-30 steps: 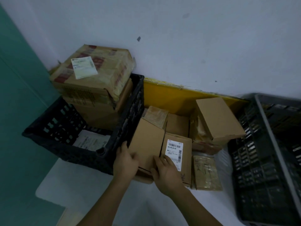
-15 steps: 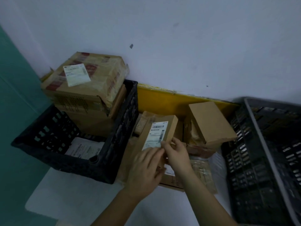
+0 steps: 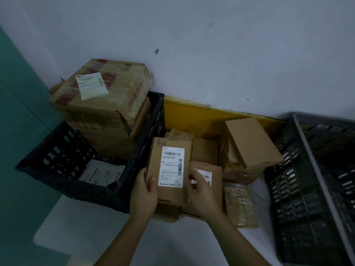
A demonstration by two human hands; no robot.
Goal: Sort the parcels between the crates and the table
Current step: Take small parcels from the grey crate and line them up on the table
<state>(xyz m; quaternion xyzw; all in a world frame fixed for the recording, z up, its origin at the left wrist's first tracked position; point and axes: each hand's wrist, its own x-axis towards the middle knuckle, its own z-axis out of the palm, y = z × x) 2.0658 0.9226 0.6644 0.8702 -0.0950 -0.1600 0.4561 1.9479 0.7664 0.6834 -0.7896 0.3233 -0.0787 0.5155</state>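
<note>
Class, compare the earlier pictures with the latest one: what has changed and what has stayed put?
The labelled parcel was lifted off the table pile and turned label up; the left hand now holds it, while the right hand has let go. Crates and other boxes stayed.

A parcel sorting room: labelled cardboard parcels (image 3: 171, 167) heaped between plastic crates (image 3: 138, 150) against a bare wall (image 3: 211, 45).

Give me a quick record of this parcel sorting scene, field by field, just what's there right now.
held parcel: labelled box, label up
left hand: grips its left edge
right hand: at its right side, blurred
left crate: black crate with large taped carton stacked in it
right crate: grey crate
between crates: plain box, flat wrapped packet
</note>
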